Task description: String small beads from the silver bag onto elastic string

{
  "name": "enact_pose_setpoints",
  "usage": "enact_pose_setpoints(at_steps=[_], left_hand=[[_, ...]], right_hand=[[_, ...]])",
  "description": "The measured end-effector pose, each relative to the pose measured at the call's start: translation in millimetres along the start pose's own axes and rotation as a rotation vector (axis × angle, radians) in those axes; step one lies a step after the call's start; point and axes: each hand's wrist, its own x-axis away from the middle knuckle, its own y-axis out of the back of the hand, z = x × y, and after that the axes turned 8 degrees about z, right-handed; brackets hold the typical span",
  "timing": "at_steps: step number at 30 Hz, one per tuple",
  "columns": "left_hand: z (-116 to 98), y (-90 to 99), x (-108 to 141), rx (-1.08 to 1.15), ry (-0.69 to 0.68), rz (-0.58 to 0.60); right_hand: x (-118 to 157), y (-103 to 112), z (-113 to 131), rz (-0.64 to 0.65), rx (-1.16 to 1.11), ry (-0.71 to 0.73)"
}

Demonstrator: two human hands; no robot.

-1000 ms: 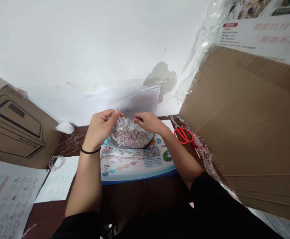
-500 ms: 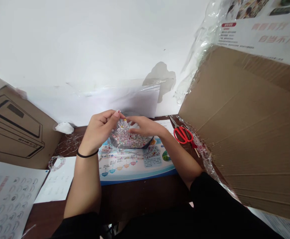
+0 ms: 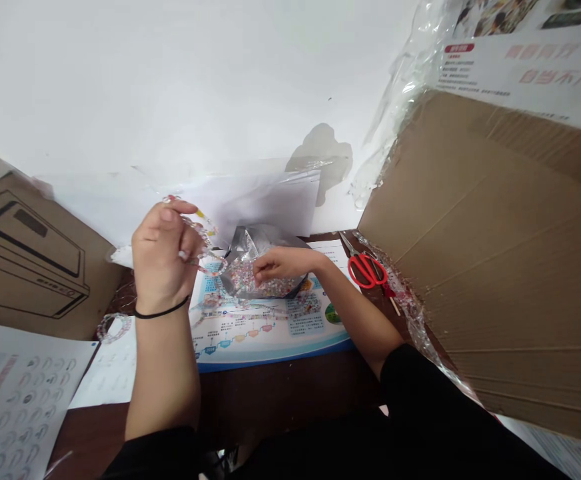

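we are clamping our left hand on bead strands, holding them up left of the silvery bag near the far edge of the worktop, placing our right hand at its loose beads, curling the fingers, not seeing whether their tips are meeting

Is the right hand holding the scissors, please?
No, the scissors lie on the table, while the right hand is at the bag of beads.
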Motion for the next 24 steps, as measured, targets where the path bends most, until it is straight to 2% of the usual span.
enact_pose_setpoints(at_steps=[2,5,7,9,13,16,24], left_hand=[[0.3,2.9,-2.1,0.016,0.016,-0.062],[9.0,7.7,-7.2,-0.050,0.062,-0.086],[18.9,7.9,-10.2,-0.151,0.120,-0.016],[29.1,4.7,-11.6,-0.231,0.204,0.090],[42.3,-5.7,-10.2,-0.285,0.316,0.245],[46.0,-8.6,-8.4,-0.286,0.350,0.289],[46.0,-11.0,-7.2,-0.319,0.448,0.411]], right_hand=[[2.7,1.7,4.2,-0.084,0.013,0.001],[7.7,1.6,17.4,-0.339,0.065,-0.025],[11.1,-0.7,28.3,-0.537,0.199,-0.066],[14.3,-4.2,37.8,-0.662,0.353,-0.106],[18.3,-9.6,46.3,-0.684,0.519,-0.219],[18.3,-10.2,46.1,-0.683,0.564,-0.254],[15.2,-7.6,42.6,-0.772,0.512,-0.173]])
